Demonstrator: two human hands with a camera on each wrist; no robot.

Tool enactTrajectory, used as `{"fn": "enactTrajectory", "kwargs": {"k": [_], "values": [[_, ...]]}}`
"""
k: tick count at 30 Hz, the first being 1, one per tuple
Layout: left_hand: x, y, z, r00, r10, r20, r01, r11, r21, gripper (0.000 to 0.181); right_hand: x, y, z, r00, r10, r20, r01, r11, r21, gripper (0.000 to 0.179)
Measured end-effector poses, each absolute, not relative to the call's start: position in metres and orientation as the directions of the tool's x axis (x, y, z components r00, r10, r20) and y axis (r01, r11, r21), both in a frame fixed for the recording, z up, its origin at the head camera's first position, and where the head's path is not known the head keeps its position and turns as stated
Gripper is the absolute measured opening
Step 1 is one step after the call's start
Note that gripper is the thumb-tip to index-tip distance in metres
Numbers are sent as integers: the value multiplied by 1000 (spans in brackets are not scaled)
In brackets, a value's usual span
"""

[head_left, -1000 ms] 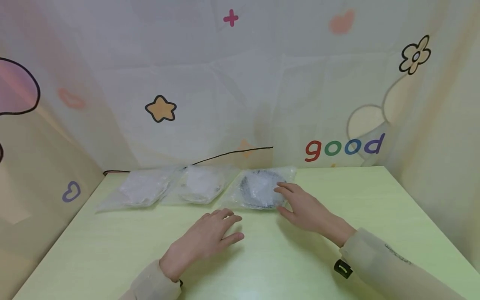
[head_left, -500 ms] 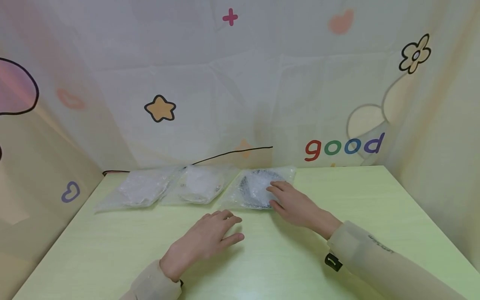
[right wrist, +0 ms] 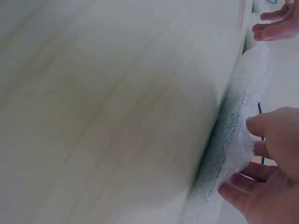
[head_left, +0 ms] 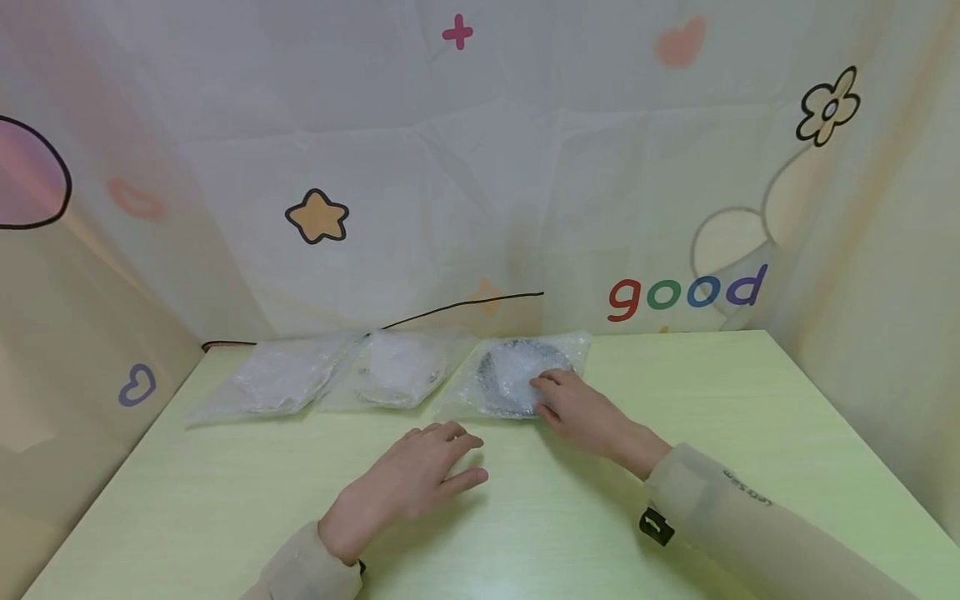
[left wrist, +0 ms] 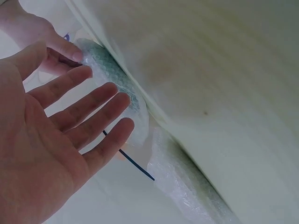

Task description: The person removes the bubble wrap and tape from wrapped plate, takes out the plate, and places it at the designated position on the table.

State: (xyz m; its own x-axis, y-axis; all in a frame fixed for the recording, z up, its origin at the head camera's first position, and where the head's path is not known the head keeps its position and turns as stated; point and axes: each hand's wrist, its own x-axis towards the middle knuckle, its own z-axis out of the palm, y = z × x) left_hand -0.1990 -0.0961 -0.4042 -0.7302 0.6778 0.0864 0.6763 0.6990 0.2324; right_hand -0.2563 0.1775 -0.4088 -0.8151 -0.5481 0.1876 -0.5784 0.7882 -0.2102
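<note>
Shifted leftward since the earlier frame, the right hand [head_left: 585, 415] touches a dark bubble-wrapped packet [head_left: 504, 377]. Beneath this packet spreads the tabletop [head_left: 720, 375]; two pale packets [head_left: 397, 367] lie left of it; the left hand [head_left: 411, 473] is front-left of it. Each grip is apart, thumb and fingers separated.

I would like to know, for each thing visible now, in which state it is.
Left packet: wrapped, lying on the table.
Middle packet: wrapped, lying on the table.
Right packet: bubble-wrapped, lying, dark round shape inside.
Left hand: fingers spread, holding nothing.
Right hand: fingers bent, touching the right packet; firm grip unclear.
Backdrop: hanging, creased.
</note>
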Motion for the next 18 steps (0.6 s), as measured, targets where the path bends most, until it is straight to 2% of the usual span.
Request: {"fn": "enactTrajectory", "kwargs": {"k": [9, 18], "values": [[-200, -95, -404, -713, 688, 138, 698, 678, 229, 44, -253, 180, -411, -772, -589, 238, -628, 763, -149, 30], [-200, -94, -400, -695, 680, 233, 719, 660, 219, 37, -250, 185, -409, -748, -621, 233, -660, 734, -161, 27]]}}
